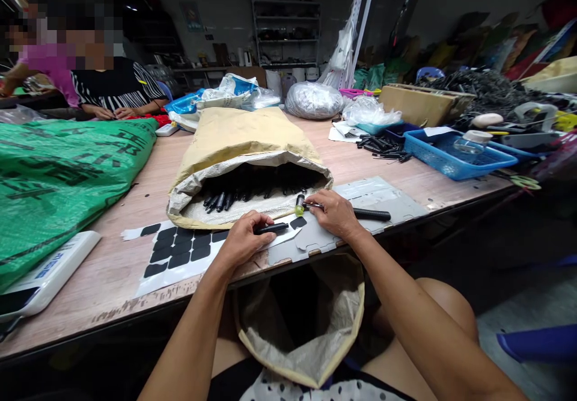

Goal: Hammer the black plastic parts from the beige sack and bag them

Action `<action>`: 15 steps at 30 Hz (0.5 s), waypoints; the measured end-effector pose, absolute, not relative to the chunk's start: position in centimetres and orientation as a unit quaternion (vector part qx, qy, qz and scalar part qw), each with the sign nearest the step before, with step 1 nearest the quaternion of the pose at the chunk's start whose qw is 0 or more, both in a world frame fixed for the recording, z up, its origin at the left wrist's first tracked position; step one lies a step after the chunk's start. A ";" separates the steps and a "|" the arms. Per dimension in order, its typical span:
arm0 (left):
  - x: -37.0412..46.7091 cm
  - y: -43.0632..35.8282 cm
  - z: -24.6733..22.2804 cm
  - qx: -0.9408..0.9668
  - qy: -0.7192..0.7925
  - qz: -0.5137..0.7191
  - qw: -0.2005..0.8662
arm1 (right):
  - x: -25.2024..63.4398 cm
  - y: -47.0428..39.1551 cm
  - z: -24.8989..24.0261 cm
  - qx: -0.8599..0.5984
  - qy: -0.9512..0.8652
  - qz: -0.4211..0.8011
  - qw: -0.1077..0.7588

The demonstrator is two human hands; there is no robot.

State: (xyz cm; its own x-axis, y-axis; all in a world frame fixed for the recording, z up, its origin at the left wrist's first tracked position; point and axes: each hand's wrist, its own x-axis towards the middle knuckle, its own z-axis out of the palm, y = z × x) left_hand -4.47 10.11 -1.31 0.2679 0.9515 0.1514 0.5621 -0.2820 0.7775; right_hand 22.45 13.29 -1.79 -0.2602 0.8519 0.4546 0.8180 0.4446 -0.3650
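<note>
My left hand [247, 235] is closed on a short black rod [274, 228] above the table's front edge. With its fingers pinched, my right hand [333, 211] holds a hammer whose small head [300, 205] has a yellow-green face; the black handle [372, 214] sticks out to the right, over a grey board [383, 196]. One black sticker [298, 223] lies between my hands. Left of them, a white sheet [153, 284] bears several black stickers. Behind, a tan sack [252, 130] lies with its mouth toward me, black rods [219, 201] inside.
An open sack [311, 365] hangs below the table edge at my lap. A green bag [67, 166] and a white device [58, 272] lie left. At the right are a blue basket [469, 163] and black parts [383, 147]. A person [117, 91] sits across at the left.
</note>
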 end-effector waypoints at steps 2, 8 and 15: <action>-4.6 10.2 -1.3 0.735 0.513 0.318 0.309 | 22.5 13.4 -1.9 -0.527 -0.793 0.026 0.305; -3.5 7.2 0.6 0.736 0.474 0.285 0.390 | 22.5 13.2 -1.9 -0.533 -0.790 0.023 0.301; 0.5 1.3 2.1 0.871 0.402 0.044 0.279 | 22.5 13.2 -1.9 -0.529 -0.792 0.022 0.304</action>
State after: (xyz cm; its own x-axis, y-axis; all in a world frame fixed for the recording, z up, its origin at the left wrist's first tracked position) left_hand 0.55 1.26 2.09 0.6732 0.7246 -0.1475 0.6754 -0.5213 0.5216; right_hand 22.48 13.19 -1.90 -0.2552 0.8515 0.4581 0.8252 0.4387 -0.3557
